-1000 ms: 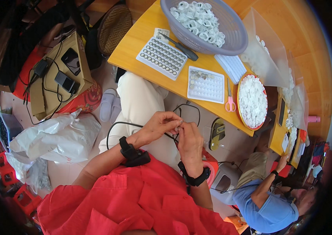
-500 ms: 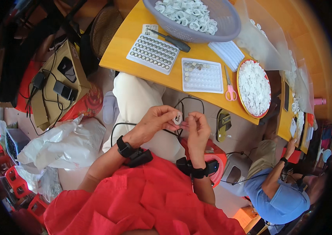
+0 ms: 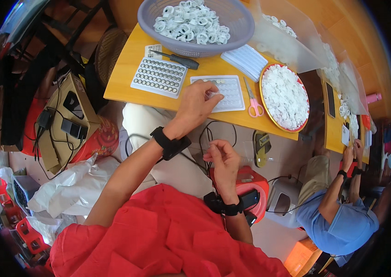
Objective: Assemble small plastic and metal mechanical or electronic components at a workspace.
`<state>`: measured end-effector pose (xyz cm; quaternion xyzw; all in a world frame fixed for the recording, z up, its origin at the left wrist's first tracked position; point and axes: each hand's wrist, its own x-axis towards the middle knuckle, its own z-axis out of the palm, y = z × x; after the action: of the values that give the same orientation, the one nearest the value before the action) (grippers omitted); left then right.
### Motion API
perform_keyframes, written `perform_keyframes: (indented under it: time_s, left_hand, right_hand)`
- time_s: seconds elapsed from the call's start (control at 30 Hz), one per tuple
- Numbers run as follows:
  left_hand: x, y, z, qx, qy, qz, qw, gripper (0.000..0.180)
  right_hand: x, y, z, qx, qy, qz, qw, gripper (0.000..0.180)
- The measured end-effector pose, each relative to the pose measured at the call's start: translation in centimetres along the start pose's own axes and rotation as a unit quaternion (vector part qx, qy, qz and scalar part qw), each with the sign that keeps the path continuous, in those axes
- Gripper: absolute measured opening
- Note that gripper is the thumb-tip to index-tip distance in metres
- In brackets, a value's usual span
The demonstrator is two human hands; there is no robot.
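Observation:
My left hand (image 3: 198, 102) reaches over the near edge of the table, its curled fingers at the left part of a white plastic tray (image 3: 234, 94) with shallow round pockets. A few button cells (image 3: 221, 81) sit in the tray's far row. What those fingers pinch, if anything, is hidden. Above my lap my right hand (image 3: 225, 164) is raised with thumb and fingertips drawn together; anything between them is too small to make out. Left of the tray lies a fuller tray of button cells (image 3: 159, 76).
Behind the trays are a screwdriver (image 3: 177, 59) and a grey basket (image 3: 195, 48) of white plastic rings. Pink-handled scissors (image 3: 254, 104), stacked white trays (image 3: 244, 62) and a red-rimmed plate (image 3: 262, 87) of small white pieces lie to the right. A person in blue (image 3: 336, 221) works at far right.
My left hand has left my right hand and moved forward to the tray. The round white piece between my hands no longer shows. My right hand has dropped slightly. The view has shifted.

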<state>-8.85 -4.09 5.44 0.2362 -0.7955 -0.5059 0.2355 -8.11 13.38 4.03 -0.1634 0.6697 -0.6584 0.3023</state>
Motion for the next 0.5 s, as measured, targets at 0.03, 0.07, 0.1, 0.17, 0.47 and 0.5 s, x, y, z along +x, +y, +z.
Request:
perform_keyframes:
  time_s: [0.03,0.07,0.1,0.17,0.47,0.5]
  left_hand:
    - [0.0,-0.1,0.3,0.017,0.018,0.019,1.000,0.026]
    - [0.1,-0.2,0.3,0.018,0.014,0.019,1.000,0.026]
    - [0.0,-0.4,0.0,-0.015,0.018,0.002,1.000,0.025]
    - [-0.2,0.1,-0.9,-0.047,0.022,-0.015,0.999,0.025]
    - [-6.4,0.4,-5.7,-0.452,-0.079,-0.184,0.869,0.027]
    - [-7.3,0.0,-5.7,-0.511,-0.085,-0.200,0.832,0.027]
  right_hand:
    - [-0.2,0.1,-0.1,-0.004,0.005,0.005,1.000,0.012]
    - [-0.3,0.1,-0.2,-0.008,0.010,0.010,1.000,0.012]
    - [-0.4,0.1,-0.3,-0.007,0.012,0.011,1.000,0.012]
    - [-0.1,-0.1,-0.7,-0.014,0.019,0.005,1.000,0.012]
    - [6.6,-3.6,-1.3,-0.281,0.097,-0.291,0.909,0.010]
    - [7.2,-3.8,-0.9,-0.283,0.094,-0.294,0.908,0.010]
